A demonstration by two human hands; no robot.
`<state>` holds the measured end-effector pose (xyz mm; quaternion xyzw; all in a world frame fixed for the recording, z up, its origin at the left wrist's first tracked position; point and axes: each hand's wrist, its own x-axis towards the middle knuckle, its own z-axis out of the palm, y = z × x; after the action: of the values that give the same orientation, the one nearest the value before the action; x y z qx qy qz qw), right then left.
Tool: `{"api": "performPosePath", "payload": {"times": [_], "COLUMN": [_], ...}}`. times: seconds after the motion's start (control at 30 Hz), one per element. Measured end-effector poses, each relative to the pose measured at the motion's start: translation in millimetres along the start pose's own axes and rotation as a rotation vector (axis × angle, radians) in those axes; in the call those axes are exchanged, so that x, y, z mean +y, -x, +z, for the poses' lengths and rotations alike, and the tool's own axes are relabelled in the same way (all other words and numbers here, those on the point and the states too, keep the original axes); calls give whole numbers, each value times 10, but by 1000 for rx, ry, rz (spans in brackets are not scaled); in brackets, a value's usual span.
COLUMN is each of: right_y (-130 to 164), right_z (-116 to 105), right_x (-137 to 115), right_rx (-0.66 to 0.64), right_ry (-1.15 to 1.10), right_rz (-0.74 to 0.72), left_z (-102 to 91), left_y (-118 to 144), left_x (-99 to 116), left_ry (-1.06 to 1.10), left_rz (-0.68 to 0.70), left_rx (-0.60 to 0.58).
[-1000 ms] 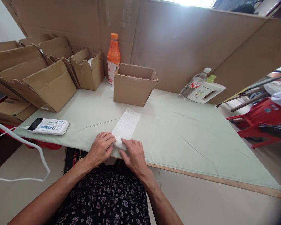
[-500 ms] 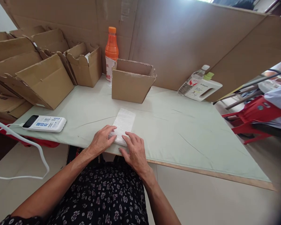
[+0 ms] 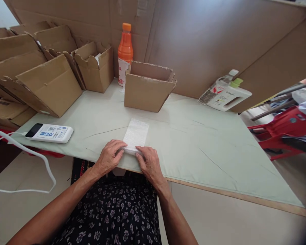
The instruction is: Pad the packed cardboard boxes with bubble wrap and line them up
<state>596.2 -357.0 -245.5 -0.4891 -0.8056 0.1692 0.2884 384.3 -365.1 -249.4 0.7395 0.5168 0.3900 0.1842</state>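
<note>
Bubble-textured white plastic, the wrap strip lies flat at the near edge of the green tabletop, lengthwise towards the open cardboard box beyond. It looks light, soft and limp, likely to slide, so its near end is the best hold. Left hand and right hand rest palm-down side by side, fingers curled, pinching and pressing that near end.

Both forearms reach forward and converge at the tabletop's near edge. The left hand and right hand lie palm-down, fingers curled, fingertips nearly meeting.
</note>
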Motion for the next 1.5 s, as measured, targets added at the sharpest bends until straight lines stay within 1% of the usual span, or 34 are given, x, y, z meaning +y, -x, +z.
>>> {"api": "performPosePath", "payload": {"times": [0.1,0.2,0.27,0.3,0.37,0.43,0.5,0.57,0.67,0.7,0.77,0.83,0.87,0.93,1.03,1.07,1.1,1.2,1.23,1.27,1.33,1.4,1.43,1.5], "right_y": [-11,-15,-36,-60,-138,-238,-314,-324,-220,-172,-88,-49,-53,-102,-216,-241,-252,-197,-159,-120,-54,-24,-22,-31], "right_z": [11,-29,-69,-84,-98,-98,-106,-136,-208,-230,-258,-256,-244,-204,-140,-126,-116,-110,-117,-131,-182,-262,-310,-409], "right_x": [4,-26,-58,-72,-86,-80,-61,-49,-56,-65,-96,-138,-157,-179,-157,-142,-130,-120,-124,-128,-127,-105,-85,-30], "right_rx": [23,128,163,142,42,-57,-102,-119,-159,-157,-107,-42,-33,-66,-104,-95,-81,-81,-93,-101,-75,-27,-24,-73], "right_ry": [20,106,178,210,252,254,231,201,104,82,98,177,211,225,164,141,120,46,18,-15,-89,-182,-233,-316], "right_rz": [7,7,-41,-76,-118,-93,-46,-37,-51,-43,-17,-21,-36,-47,26,52,68,71,65,59,61,85,100,127], "left_z": [-13,-13,8,21,43,45,18,-28,-80,-84,-67,-28,-7,24,17,2,-17,-66,-72,-70,-43,4,29,65], "left_y": [-60,-160,-244,-283,-334,-333,-278,-194,-89,-76,-86,-130,-155,-185,-149,-119,-87,-23,-20,-27,-58,-95,-117,-180], "left_x": [13,-9,-39,-51,-54,-21,39,104,163,167,153,126,116,115,169,198,230,331,363,394,449,496,516,543], "left_ry": [-15,-37,-49,-53,-58,-58,-54,-44,-25,-21,-18,-17,-15,-3,24,81,185,682,827,917,978,947,919,851], "left_rz": [-29,-73,-96,-103,-106,-88,-52,-15,-5,-15,-52,-98,-122,-174,-262,-318,-392,-649,-708,-739,-744,-695,-660,-575], "left_rx": [-8,1,13,21,48,77,81,52,-5,-15,-16,3,18,58,127,145,157,151,139,128,112,74,36,-66]}}
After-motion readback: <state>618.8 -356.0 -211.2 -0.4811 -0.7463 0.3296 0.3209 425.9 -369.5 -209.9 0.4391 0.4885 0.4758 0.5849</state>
